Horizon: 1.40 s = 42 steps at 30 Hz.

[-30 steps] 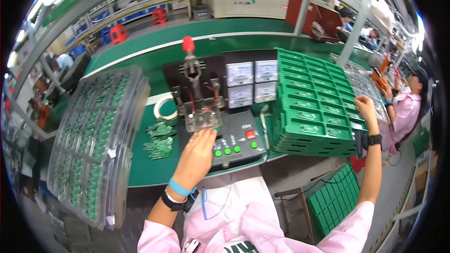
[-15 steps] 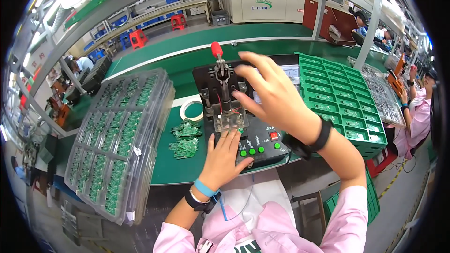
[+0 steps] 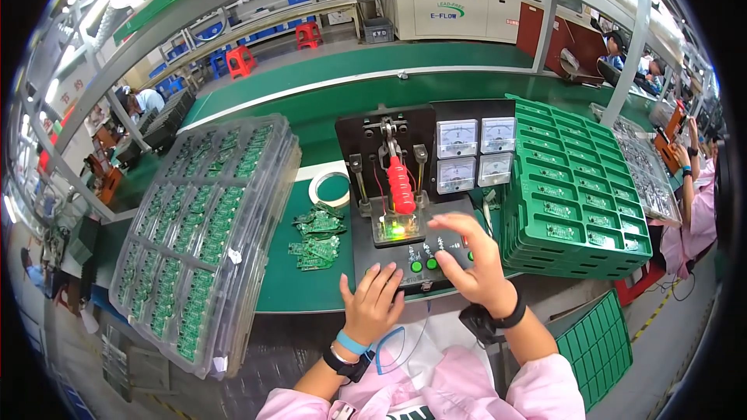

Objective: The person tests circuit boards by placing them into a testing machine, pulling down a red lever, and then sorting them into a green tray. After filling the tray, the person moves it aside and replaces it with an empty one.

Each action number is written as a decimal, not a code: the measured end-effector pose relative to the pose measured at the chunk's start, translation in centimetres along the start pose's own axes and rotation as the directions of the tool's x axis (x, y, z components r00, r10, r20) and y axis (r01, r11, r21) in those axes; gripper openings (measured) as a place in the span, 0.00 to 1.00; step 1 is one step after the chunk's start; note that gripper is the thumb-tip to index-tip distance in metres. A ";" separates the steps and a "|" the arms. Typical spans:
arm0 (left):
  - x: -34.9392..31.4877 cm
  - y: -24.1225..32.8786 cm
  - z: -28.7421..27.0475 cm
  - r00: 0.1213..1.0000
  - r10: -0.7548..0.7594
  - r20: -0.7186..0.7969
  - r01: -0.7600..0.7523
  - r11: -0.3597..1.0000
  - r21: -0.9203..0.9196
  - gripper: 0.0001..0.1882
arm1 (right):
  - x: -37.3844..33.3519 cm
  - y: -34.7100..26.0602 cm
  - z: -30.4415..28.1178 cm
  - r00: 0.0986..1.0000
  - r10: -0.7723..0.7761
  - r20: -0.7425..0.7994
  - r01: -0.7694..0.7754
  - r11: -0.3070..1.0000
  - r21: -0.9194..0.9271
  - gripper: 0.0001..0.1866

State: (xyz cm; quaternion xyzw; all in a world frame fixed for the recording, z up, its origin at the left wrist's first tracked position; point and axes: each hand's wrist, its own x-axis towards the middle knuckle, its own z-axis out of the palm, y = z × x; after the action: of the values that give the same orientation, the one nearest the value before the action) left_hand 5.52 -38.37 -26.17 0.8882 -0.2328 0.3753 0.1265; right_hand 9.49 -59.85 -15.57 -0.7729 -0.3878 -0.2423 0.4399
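A black test fixture (image 3: 366,253) stands before me, its toggle clamp's red handle (image 3: 401,187) lowered toward me. Beneath the handle a clear plate (image 3: 412,232) sits low, with yellow-green light glowing under it; any board there is hard to make out. My left hand (image 3: 372,307), fingers spread and holding nothing, rests by the fixture's front edge. My right hand (image 3: 481,268) hovers over the control panel, fingers apart and empty, its thumb close to a green button (image 3: 432,264). Left of the fixture lies a pile of small green circuit boards (image 3: 317,253).
Stacked clear trays of boards (image 3: 204,225) stand at left, and stacked green compartment trays (image 3: 576,179) at right. A roll of tape (image 3: 317,187) lies beside the fixture. Four-sided analog meters (image 3: 457,138) stand behind the panel. Another person in pink (image 3: 691,214) works at far right.
The red handle has swung down from upright and a light glows under the clear plate. My right hand has dropped from the clamp to the buttons; my left has drawn back toward me.
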 end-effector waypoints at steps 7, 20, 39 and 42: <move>-0.4 -0.3 1.8 0.992 0.025 -0.126 -0.022 0.999 0.030 0.20 | -4.7 -0.5 1.0 0.986 0.083 -0.143 -0.130 0.923 -0.363 0.27; -0.3 -0.1 1.9 0.983 0.007 -0.182 0.018 0.991 0.136 0.19 | -6.7 0.1 3.4 0.990 0.099 0.103 -0.032 0.859 -0.511 0.22; -1.0 -0.2 2.4 0.978 -0.047 -0.202 0.068 0.993 0.100 0.16 | 8.6 -0.5 0.2 0.921 -0.358 0.152 0.364 0.931 -0.011 0.31; -0.4 0.0 2.0 0.979 -0.035 -0.201 0.049 0.997 0.063 0.16 | 15.3 0.8 -0.6 0.826 -0.553 -0.108 0.514 0.818 -0.261 0.29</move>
State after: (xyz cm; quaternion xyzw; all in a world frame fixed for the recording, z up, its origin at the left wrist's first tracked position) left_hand 6.51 -39.05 -27.86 0.8544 -0.1873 0.4677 0.1270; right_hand 19.04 -54.73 -4.75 -0.6515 -0.5189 -0.4659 0.2986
